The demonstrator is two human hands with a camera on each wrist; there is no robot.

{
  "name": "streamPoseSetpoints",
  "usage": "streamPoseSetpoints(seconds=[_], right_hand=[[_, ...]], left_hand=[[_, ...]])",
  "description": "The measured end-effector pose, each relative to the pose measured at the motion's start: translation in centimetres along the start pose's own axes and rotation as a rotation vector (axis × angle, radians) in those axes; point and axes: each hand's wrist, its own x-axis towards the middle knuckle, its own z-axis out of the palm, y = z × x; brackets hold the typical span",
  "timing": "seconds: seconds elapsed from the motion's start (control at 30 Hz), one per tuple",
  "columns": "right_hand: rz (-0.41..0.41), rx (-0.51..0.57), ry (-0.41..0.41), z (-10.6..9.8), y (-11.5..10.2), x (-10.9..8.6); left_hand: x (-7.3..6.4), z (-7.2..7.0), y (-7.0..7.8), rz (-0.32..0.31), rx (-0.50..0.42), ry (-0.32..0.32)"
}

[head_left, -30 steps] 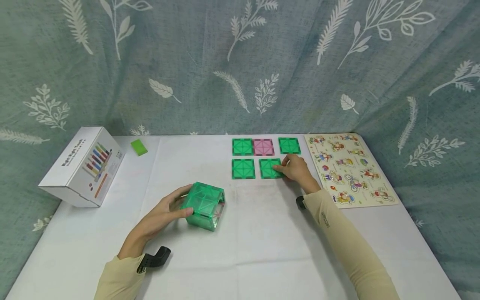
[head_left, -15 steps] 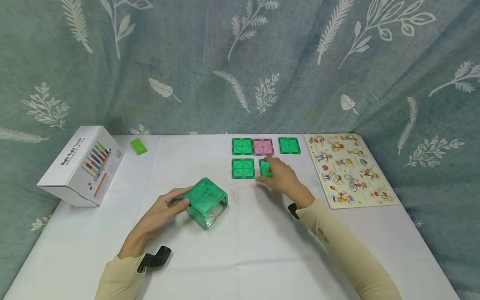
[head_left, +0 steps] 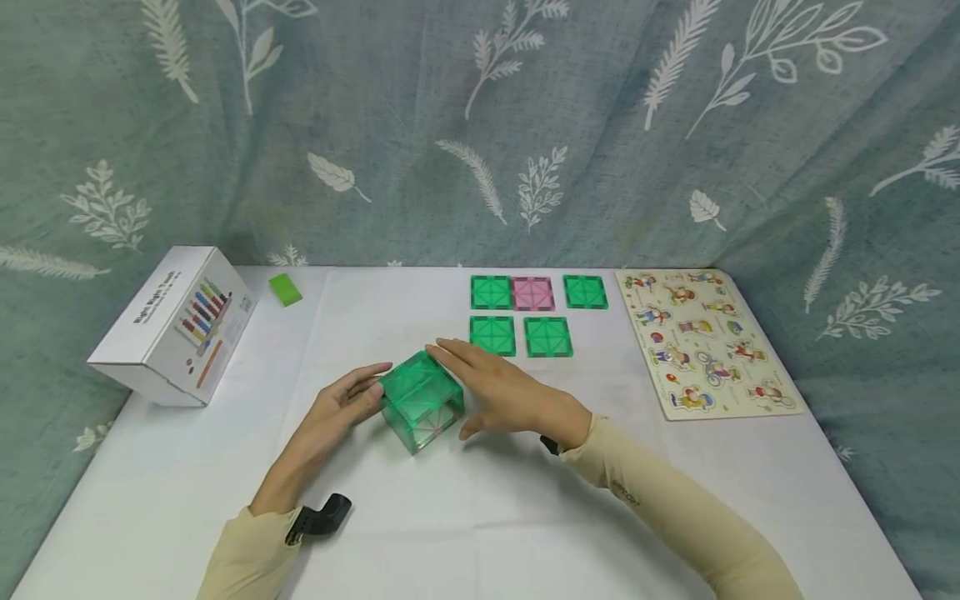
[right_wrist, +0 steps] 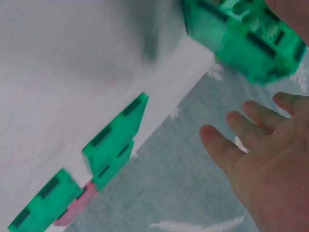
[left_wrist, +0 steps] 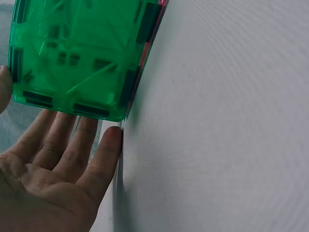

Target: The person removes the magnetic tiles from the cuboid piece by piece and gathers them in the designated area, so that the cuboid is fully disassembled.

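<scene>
A cube [head_left: 422, 396] built of see-through green magnetic tiles, with a pink tile low down, sits on the white table. My left hand [head_left: 330, 421] holds its left side, thumb on the near edge and fingers behind. In the left wrist view, a green side of the cube [left_wrist: 72, 58] fills the top left, above the fingers of the left hand [left_wrist: 63, 169]. My right hand [head_left: 510, 392] is at the cube's right side with fingers stretched out and thumb apart. The right wrist view shows the spread fingers of this right hand [right_wrist: 270, 154] just off the cube [right_wrist: 241, 43].
Behind the hands lie flat green tiles [head_left: 548, 337] and a pink tile [head_left: 532, 293] in two rows. A picture puzzle board [head_left: 705, 346] is at the right. Far left stand a white box [head_left: 176, 325] and a small lime-green piece [head_left: 286, 289]. A patterned cloth [head_left: 420, 125] hangs behind.
My right hand has left the flat green tile and moved left and nearer, up to the cube. The cube has turned in my left hand, a corner now facing me.
</scene>
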Motion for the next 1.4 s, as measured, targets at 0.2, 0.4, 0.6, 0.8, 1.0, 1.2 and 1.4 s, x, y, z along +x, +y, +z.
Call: streamPoseSetpoints(seconds=[0.2,0.4,0.6,0.8,1.0,1.2,1.4], right_hand=[[-0.054,-0.064,0.027,0.8,-0.9,1.0],[-0.037,-0.148,0.079,1.2,-1.8,2.0],[-0.035,-0.236,0.086,1.9,-2.9,2.9],[-0.044,-0.373,0.084,2.9,-3.9,3.4],[-0.043,-0.478,0.112,3.5,-4.4,3.8],[-0.040,-0.494,0.159,3.7,-4.6,4.0],[-0.043,-0.500,0.150,3.7,-4.6,4.0]], left_hand=[[0.1,0.2,0.1,0.052,0.144,-0.076],[-0.2,1.0,0.7,0.022,0.167,-0.152],[-0.5,1.9,1.4,0.001,0.285,-0.096],[-0.7,2.7,1.6,-0.009,0.277,-0.064],[-0.8,3.2,1.6,0.003,0.299,-0.019],[-0.8,3.4,1.4,0.000,0.314,-0.002],[-0.8,3.5,1.3,-0.011,0.317,0.004]])
